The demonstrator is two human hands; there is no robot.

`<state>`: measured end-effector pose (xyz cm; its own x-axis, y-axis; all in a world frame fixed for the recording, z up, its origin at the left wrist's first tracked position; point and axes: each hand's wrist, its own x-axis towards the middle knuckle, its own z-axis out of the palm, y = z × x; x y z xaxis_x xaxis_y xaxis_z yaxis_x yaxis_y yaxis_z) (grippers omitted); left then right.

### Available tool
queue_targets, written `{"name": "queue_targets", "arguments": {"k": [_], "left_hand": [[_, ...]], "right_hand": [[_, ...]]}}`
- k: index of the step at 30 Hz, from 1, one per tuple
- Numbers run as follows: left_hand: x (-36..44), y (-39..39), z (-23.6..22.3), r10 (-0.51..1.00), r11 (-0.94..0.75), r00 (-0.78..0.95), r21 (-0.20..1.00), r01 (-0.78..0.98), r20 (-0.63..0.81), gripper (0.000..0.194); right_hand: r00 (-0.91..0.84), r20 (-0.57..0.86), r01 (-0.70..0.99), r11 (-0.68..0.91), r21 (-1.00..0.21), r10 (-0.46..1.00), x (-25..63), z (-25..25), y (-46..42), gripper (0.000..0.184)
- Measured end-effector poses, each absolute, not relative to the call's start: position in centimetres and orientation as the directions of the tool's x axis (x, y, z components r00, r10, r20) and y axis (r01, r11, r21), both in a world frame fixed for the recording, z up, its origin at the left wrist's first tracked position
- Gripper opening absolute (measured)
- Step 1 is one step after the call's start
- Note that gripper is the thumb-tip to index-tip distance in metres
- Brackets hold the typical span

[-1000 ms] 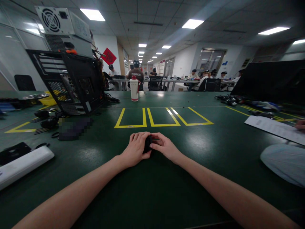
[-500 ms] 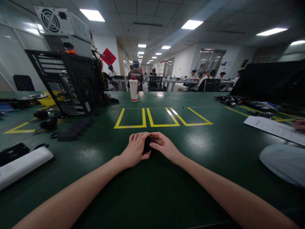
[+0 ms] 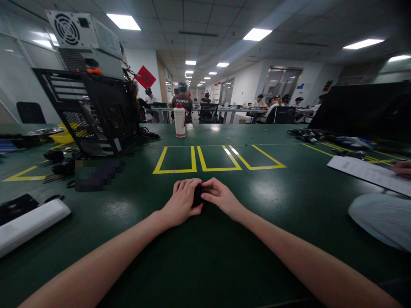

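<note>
Between my hands, low over the green table [image 3: 192, 265], is a small black object [image 3: 197, 196] whose kind I cannot make out. My left hand [image 3: 183, 200] wraps round it from the left, fingers over the top and thumb along the near side. From the right, my right hand [image 3: 220, 196] pinches at its right edge with thumb and fingertips. Much of the object is hidden by the fingers. Just beyond the hands, yellow tape outlines [image 3: 219, 170] mark the table.
At the left stand a black computer case [image 3: 118, 124] with power supplies [image 3: 93, 32] on top. A white bar-shaped thing [image 3: 35, 224] lies near left. A white cup [image 3: 180, 122] stands behind the tape. At right are paper [image 3: 362, 171], another person's hand [image 3: 403, 168] and cables [image 3: 308, 135].
Both hands stay almost in place round the black object. The right fingertips have shifted very slightly to the left. The whole view has moved a little.
</note>
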<state>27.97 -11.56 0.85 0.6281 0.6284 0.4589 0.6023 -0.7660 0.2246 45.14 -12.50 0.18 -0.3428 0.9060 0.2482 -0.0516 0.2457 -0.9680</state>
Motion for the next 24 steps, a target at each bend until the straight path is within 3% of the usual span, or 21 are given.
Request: {"name": "queue_targets", "arguments": {"k": [5, 10, 17, 24], "left_hand": [[27.92, -11.49, 0.78, 0.63, -0.764, 0.628, 0.22, 0.607, 0.456, 0.057], [28.02, -11.45, 0.74, 0.632, -0.762, 0.632, 0.21, 0.613, 0.448, 0.058], [28.16, -11.25, 0.46, 0.626, -0.761, 0.614, 0.203, 0.617, 0.48, 0.055], [28.1, -11.39, 0.68, 0.629, -0.762, 0.624, 0.212, 0.612, 0.464, 0.056]], "right_hand": [[-0.337, 0.206, 0.003, 0.219, -0.976, 0.919, 45.27, 0.2, -12.43, 0.034], [-0.381, 0.243, -0.058, 0.239, -0.969, 0.892, 45.36, -0.02, -12.42, 0.037], [-0.336, 0.248, -0.076, 0.236, -0.969, 0.909, 45.11, 0.1, -12.36, 0.026], [-0.365, 0.229, -0.013, 0.242, -0.97, 0.902, 45.4, 0.15, -12.41, 0.037]]}}
